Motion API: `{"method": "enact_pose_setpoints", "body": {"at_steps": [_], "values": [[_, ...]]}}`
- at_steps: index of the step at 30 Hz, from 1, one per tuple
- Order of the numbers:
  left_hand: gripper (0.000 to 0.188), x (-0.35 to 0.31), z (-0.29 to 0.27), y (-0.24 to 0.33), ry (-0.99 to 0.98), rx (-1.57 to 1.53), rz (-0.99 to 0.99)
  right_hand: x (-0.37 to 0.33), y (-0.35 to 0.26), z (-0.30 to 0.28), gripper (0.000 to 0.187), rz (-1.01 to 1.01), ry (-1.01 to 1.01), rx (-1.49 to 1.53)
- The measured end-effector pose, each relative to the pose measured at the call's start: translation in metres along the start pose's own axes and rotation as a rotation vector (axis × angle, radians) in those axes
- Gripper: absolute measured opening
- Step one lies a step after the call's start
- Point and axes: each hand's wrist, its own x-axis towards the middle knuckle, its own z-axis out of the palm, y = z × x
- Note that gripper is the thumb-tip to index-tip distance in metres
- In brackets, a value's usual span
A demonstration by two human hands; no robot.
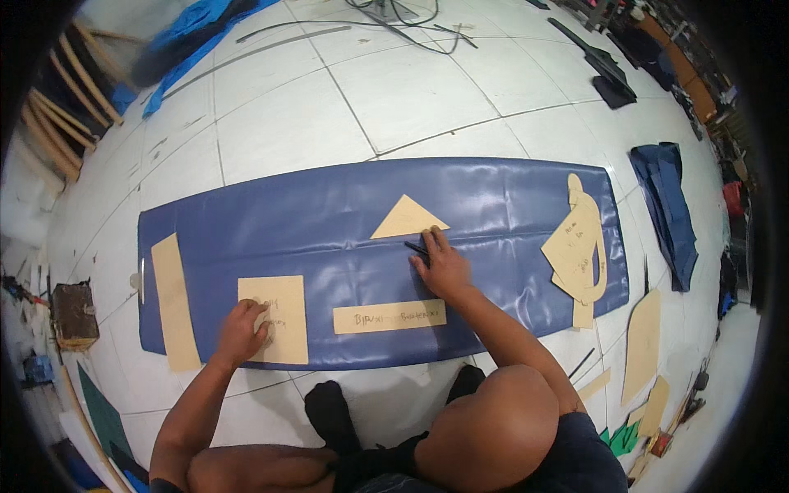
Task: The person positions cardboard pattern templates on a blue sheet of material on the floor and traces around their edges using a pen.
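Note:
A long sheet of shiny blue vinyl-like material (pixel 329 255) lies spread on the floor. On it rests a square tan card template (pixel 283 345), its left part under my left hand (pixel 241 333); the thumb is apart from the bent fingers. My right hand (pixel 444 267) touches the lower right corner of a triangular card template (pixel 405 220). A dark pen (pixel 417 247) sits between its thumb and fingers, partly hidden. Just below lies a narrow rectangular template (pixel 389 317) with handwriting.
A long template strip (pixel 175 304) overhangs the sheet's left front edge. Several curved templates (pixel 575 246) overlap at its right end. Folded dark blue material (pixel 667 209) and more card pieces (pixel 641 345) lie farther right. A brown block (pixel 75 315) stands left. Cables (pixel 411 25) cross the far floor.

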Motion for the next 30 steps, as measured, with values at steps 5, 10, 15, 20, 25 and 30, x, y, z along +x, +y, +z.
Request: {"method": "enact_pose_setpoints", "body": {"at_steps": [5,10,15,20,25,30], "values": [[0.036,-0.002,0.000,0.000,0.022,-0.044,0.000,0.001,-0.004,-0.005,0.065,0.030,-0.083,0.022],[0.037,-0.002,0.016,-0.013,0.045,-0.062,0.035,-0.002,0.002,-0.010,0.067,0.027,-0.087,-0.034],[0.036,-0.010,0.009,-0.015,-0.016,-0.039,-0.098,0.003,-0.005,-0.009,0.065,0.008,-0.113,0.016],[0.037,-0.005,0.006,-0.010,-0.032,-0.048,-0.114,-0.012,0.011,-0.006,0.062,0.018,-0.026,0.049],[0.035,-0.014,0.000,-0.026,0.071,0.010,-0.135,-0.046,0.027,-0.024,0.064,0.260,-0.175,0.084],[0.036,0.009,-0.030,-0.031,0.101,-0.007,-0.257,-0.100,0.086,-0.040,0.056,0.359,0.098,-0.002]]}}
